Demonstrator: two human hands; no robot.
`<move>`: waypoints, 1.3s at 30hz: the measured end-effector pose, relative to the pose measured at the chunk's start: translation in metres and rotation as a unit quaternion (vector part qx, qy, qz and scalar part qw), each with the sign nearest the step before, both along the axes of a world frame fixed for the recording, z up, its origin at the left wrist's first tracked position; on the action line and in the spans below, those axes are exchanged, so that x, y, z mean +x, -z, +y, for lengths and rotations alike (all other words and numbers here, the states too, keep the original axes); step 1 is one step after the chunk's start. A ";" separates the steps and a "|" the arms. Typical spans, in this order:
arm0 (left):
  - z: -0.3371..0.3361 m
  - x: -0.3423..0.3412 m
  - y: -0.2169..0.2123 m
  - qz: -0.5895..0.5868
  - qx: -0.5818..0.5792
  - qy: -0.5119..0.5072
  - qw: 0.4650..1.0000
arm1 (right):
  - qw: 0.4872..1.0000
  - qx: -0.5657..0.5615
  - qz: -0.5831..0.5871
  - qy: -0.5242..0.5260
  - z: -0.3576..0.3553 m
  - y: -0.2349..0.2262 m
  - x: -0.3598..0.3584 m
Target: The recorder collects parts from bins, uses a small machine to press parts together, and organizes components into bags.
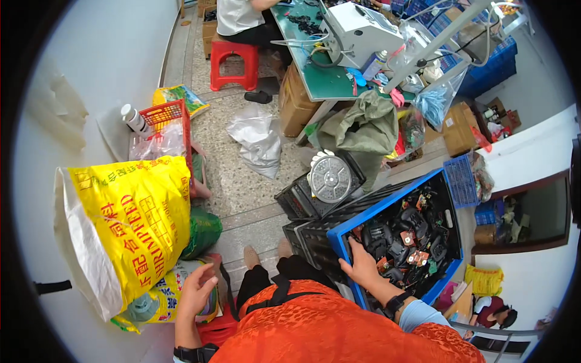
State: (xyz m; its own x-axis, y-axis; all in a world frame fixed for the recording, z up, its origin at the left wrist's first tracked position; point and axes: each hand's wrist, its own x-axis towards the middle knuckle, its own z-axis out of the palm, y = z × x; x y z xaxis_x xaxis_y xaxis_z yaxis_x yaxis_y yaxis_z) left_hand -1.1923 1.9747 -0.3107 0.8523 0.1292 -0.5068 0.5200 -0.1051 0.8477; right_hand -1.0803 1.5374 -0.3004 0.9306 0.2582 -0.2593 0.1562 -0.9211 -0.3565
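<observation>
Blue crate edge under right hand

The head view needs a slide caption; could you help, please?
Right hand at a blue-rimmed crate of black plastic housings and circuit boards; left hand beside a large yellow sack.

blue-rimmed crate, open-topped, at the person's right, filled with jumbled black plastic casings, reddish-brown circuit boards lying among them

Right hand at rim of blue-edged crate, heaped with black parts. Left hand empty, fingers apart, near yellow sack. Beyond: white bag on floor, red stool, green table.
</observation>
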 end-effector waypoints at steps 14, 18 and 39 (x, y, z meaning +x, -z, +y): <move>-0.010 0.033 0.041 0.026 -0.011 -0.125 0.992 | 0.996 -0.044 0.009 -0.073 -0.052 0.009 0.092; -0.031 0.031 0.047 0.031 -0.017 -0.162 0.986 | 0.994 -0.063 0.006 -0.086 -0.081 0.013 0.129; -0.002 0.112 0.024 0.079 0.063 0.008 0.995 | 0.971 -0.049 -0.222 -0.072 -0.031 -0.023 0.182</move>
State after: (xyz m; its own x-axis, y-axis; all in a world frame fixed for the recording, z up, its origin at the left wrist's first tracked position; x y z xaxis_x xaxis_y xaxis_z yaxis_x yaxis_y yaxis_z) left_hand -1.0804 1.9723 -0.3344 0.7661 0.1873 -0.6148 0.6427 -0.2145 0.7355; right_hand -0.8987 1.5066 -0.2774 0.9128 0.3875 0.1291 0.4033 -0.9049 -0.1359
